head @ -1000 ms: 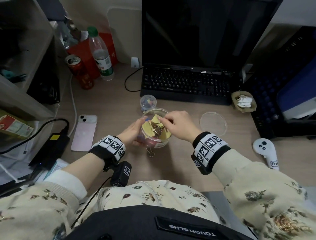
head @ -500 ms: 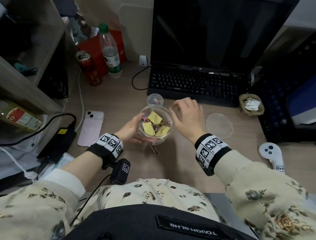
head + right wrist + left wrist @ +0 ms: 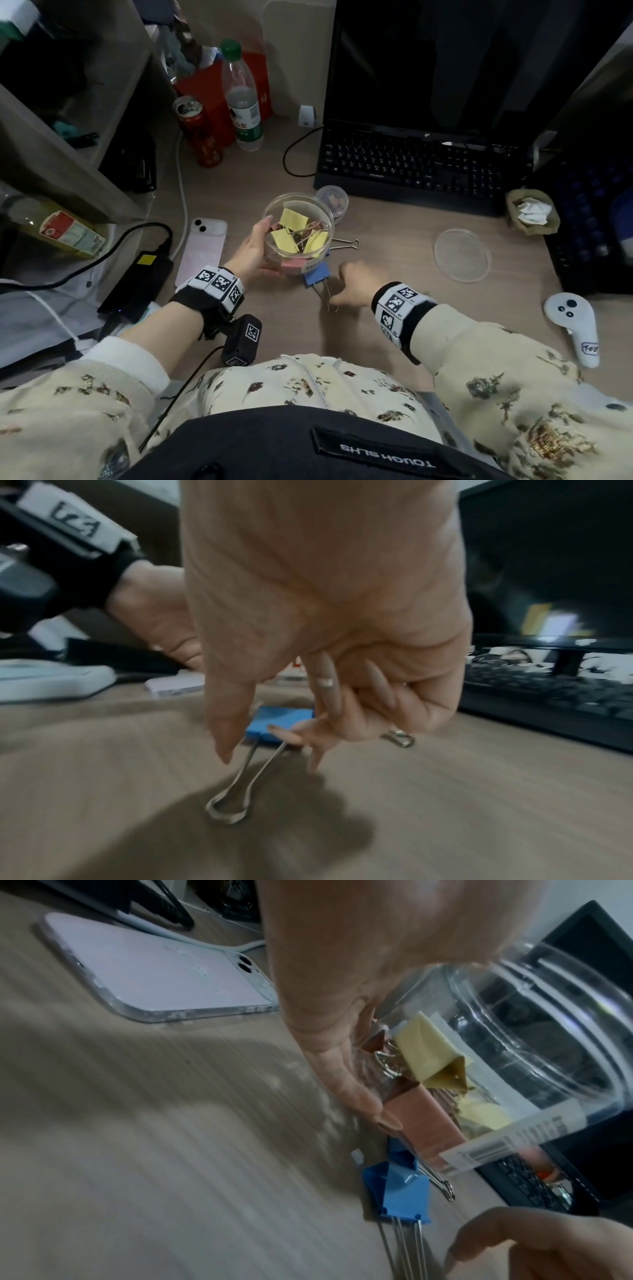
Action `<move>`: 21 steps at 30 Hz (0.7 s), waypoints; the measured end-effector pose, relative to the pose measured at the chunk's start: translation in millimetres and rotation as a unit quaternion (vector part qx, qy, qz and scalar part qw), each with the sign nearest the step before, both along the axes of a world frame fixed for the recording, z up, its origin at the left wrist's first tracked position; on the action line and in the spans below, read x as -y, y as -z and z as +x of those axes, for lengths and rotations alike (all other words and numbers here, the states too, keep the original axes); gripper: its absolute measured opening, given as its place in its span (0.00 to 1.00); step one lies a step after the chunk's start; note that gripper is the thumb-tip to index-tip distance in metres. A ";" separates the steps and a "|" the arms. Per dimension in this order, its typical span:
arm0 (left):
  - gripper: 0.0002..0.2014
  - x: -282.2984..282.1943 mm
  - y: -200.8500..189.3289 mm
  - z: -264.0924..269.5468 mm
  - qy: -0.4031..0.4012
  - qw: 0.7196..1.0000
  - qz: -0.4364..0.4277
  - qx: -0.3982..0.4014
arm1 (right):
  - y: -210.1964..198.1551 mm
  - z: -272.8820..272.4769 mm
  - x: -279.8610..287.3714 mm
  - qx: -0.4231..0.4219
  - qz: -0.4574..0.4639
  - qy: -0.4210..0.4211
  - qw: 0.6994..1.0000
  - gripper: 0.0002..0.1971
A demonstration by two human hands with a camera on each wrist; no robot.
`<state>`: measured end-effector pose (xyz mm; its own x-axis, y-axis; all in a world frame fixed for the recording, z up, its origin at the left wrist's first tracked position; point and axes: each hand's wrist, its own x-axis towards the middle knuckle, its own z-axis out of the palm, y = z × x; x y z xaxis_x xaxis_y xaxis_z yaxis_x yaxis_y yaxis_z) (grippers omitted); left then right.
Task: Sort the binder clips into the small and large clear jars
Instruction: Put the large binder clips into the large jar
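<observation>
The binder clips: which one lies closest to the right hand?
The blue binder clip on the desk, its wire handles pointing at the right hand. The yellow and pink clips are in the large jar held by the left hand.

Nearest the body, below both hands, a black patch (image 3: 387,454) reads "TOUGH SLHS", seen upside down. To the right of the right hand (image 3: 352,286), the white controller (image 3: 572,327) carries a small hand-drawn mark at its near end, letters unclear. A white barcode label (image 3: 514,1139) sits on the large clear jar (image 3: 298,226) gripped by the left hand (image 3: 251,248); its print is too blurred to read. Square black-and-white coded markers cover both wristbands (image 3: 399,301)
</observation>
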<state>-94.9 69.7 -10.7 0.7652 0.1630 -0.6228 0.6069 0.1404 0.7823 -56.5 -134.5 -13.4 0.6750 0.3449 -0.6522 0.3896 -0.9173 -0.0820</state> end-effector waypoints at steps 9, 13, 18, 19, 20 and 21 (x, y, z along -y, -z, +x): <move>0.23 5.0 -0.9 3.6 0.021 0.999 -0.019 -0.019 | 12.7 0.0 21.2 -0.042 -0.044 0.014 0.998 0.14; 0.27 15.9 3.8 7.3 0.046 0.998 -0.025 -0.026 | 10.4 10.4 57.2 -0.101 -0.012 0.042 0.994 0.08; 0.28 30.2 9.8 8.4 0.080 0.996 -0.031 -0.012 | -6.1 30.3 100.0 -0.048 0.103 0.113 0.987 0.13; 0.29 33.3 10.0 9.3 0.090 0.995 -0.033 -0.011 | -9.7 34.8 107.1 -0.027 0.109 0.119 0.986 0.14; 0.31 35.3 9.7 10.5 0.100 0.994 -0.033 -0.014 | -14.0 39.1 112.3 -0.001 0.109 0.122 0.986 0.17; 0.33 37.1 9.9 12.0 0.106 0.994 -0.033 -0.020 | -18.1 43.3 116.3 0.033 0.112 0.130 0.985 0.19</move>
<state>-82.8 32.6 -20.6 0.7521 -0.0411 -0.6578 0.6590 0.0566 0.7500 -13.2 -250.7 4.7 0.7984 0.2846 -0.5306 0.1551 -0.9487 -0.2754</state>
